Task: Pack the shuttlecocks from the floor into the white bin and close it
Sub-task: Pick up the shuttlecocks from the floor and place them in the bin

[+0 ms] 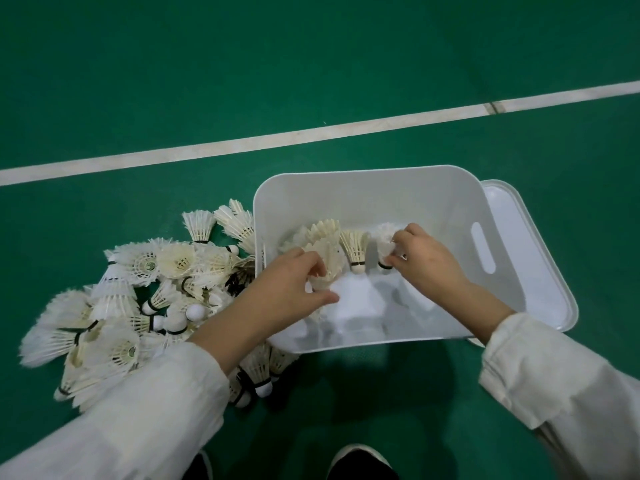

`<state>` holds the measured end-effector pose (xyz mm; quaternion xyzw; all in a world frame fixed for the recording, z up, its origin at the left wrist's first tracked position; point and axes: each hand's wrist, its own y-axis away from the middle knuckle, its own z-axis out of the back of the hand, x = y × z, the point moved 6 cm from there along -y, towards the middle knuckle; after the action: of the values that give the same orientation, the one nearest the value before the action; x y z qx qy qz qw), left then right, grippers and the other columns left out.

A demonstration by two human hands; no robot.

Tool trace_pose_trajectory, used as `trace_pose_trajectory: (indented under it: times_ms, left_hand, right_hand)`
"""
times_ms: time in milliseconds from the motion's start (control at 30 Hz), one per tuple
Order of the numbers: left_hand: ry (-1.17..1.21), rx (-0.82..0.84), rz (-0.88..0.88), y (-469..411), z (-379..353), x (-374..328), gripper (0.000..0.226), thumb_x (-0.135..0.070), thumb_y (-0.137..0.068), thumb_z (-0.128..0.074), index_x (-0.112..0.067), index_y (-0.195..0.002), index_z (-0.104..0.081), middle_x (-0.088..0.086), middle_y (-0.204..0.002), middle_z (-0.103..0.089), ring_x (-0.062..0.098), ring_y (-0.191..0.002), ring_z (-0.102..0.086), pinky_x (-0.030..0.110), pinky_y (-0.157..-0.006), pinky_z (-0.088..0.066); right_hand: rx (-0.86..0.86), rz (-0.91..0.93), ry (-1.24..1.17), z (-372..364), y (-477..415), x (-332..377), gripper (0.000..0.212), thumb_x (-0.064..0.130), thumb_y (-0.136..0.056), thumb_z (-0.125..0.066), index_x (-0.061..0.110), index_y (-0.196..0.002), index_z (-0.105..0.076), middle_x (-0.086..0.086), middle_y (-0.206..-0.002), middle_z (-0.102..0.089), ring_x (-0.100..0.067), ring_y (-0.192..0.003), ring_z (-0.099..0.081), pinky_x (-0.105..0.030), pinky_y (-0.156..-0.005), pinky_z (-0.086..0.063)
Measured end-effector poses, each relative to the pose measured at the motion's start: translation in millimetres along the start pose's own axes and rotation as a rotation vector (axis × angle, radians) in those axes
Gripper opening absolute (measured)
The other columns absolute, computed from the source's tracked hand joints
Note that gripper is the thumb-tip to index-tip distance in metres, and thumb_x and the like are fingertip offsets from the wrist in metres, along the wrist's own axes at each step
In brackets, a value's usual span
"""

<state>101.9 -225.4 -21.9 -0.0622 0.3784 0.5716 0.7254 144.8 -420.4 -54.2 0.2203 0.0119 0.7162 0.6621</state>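
The white bin (374, 181) stands open on the green floor, with a few shuttlecocks (355, 249) upright inside it. Both my hands are inside the bin. My left hand (287, 289) is closed on a cream feathered shuttlecock (327, 261) at the bin's left side. My right hand (427, 261) pinches a white shuttlecock (384, 242) by its feathers near the middle. A big heap of shuttlecocks (138, 296) lies on the floor left of the bin. The bin's white lid (540, 271) lies flat under and beside the bin's right side.
A white court line (311, 135) crosses the green floor behind the bin. My dark shoes (360, 462) show at the bottom edge. A few shuttlecocks (258, 379) lie just in front of the bin's near left corner, partly under my left sleeve.
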Motion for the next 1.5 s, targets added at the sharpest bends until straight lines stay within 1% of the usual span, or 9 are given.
trace_pose_trajectory:
  times_ms: [100,367,600,733,833,967,1167,1300,1500]
  left_hand:
    - [-0.046,-0.027,-0.045,-0.9,-1.7,3.0,0.013,-0.021,-0.085,-0.062,-0.014,-0.095,-0.061,-0.002,-0.096,-0.054,0.015,-0.091,-0.055,0.03,-0.082,-0.045]
    - [-0.135,-0.173,-0.101,1.2,9.4,1.4,0.012,-0.027,-0.089,-0.056,-0.018,-0.095,-0.06,-0.008,-0.09,-0.053,0.01,-0.081,-0.047,0.031,-0.07,-0.044]
    - [-0.127,-0.173,-0.134,-2.1,20.1,-6.0,0.013,-0.029,-0.089,-0.055,-0.018,-0.093,-0.059,-0.008,-0.088,-0.052,0.012,-0.079,-0.048,0.034,-0.07,-0.046]
    - [-0.15,-0.15,-0.162,2.8,36.1,-14.0,0.014,-0.023,-0.088,-0.055,-0.015,-0.098,-0.06,-0.005,-0.087,-0.051,0.015,-0.082,-0.05,0.031,-0.07,-0.042]
    - [-0.145,-0.122,-0.181,11.2,57.3,-14.4,0.014,-0.019,-0.088,-0.055,-0.016,-0.1,-0.062,-0.006,-0.087,-0.053,0.015,-0.083,-0.054,0.029,-0.073,-0.044]
    - [-0.133,0.086,-0.136,22.7,82.1,-3.7,0.027,-0.024,-0.087,-0.059,-0.024,-0.114,-0.058,-0.01,-0.112,-0.056,0.008,-0.089,-0.06,0.028,-0.083,-0.048]
    - [-0.263,0.067,-0.015,58.4,136.9,44.8,0.019,-0.031,-0.091,-0.051,-0.027,-0.108,-0.059,-0.013,-0.099,-0.059,0.001,-0.081,-0.055,0.018,-0.068,-0.039]
    - [-0.415,0.123,0.113,87.6,134.6,106.6,0.017,-0.031,-0.092,-0.049,-0.023,-0.101,-0.061,-0.01,-0.093,-0.061,0.008,-0.081,-0.056,0.023,-0.07,-0.043]
    - [-0.316,0.032,0.226,115.4,99.3,182.0,0.014,-0.026,-0.091,-0.05,-0.024,-0.097,-0.062,-0.01,-0.091,-0.064,0.006,-0.077,-0.058,0.022,-0.065,-0.046]
  right_hand:
    - [0.015,-0.034,0.022,-7.9,-6.5,-0.2,0.022,0.021,-0.09,-0.053,0.006,-0.105,-0.056,-0.01,-0.107,-0.052,-0.033,-0.092,-0.057,-0.031,-0.067,-0.037]
    - [0.013,-0.006,0.018,-9.5,-4.2,5.4,0.033,0.015,-0.091,-0.048,0.017,-0.123,-0.053,-0.001,-0.126,-0.053,-0.025,-0.107,-0.056,-0.032,-0.08,-0.043]
    - [-0.102,0.388,-0.354,37.4,37.5,86.1,0.026,0.007,-0.088,-0.053,0.018,-0.111,-0.058,0.01,-0.112,-0.053,-0.013,-0.074,-0.058,-0.027,-0.069,-0.049]
    - [0.026,0.363,-0.294,32.1,43.6,110.7,0.03,0.01,-0.087,-0.049,0.018,-0.115,-0.055,0.003,-0.107,-0.061,-0.013,-0.085,-0.057,-0.029,-0.075,-0.049]
    - [0.006,0.397,-0.245,39.5,40.1,121.7,0.021,0.009,-0.088,-0.052,0.01,-0.107,-0.06,-0.004,-0.101,-0.063,-0.019,-0.091,-0.058,-0.027,-0.078,-0.046]
    - [-0.04,0.508,-0.066,45.1,37.5,136.8,0.014,0.007,-0.087,-0.055,0.005,-0.097,-0.064,-0.011,-0.097,-0.062,-0.027,-0.092,-0.056,-0.028,-0.077,-0.04]
    - [-0.082,0.295,0.041,39.9,28.5,116.5,0.018,0.007,-0.088,-0.049,0.004,-0.098,-0.064,-0.012,-0.1,-0.06,-0.03,-0.093,-0.057,-0.035,-0.078,-0.044]
    - [0.039,0.169,0.163,2.5,28.1,109.9,0.022,0.012,-0.089,-0.045,0.007,-0.101,-0.063,-0.011,-0.102,-0.06,-0.031,-0.093,-0.058,-0.039,-0.073,-0.049]
    - [0.131,0.094,0.264,-27.0,19.8,97.1,0.032,0.011,-0.092,-0.042,0.012,-0.121,-0.054,-0.008,-0.121,-0.057,-0.031,-0.101,-0.059,-0.036,-0.077,-0.047]
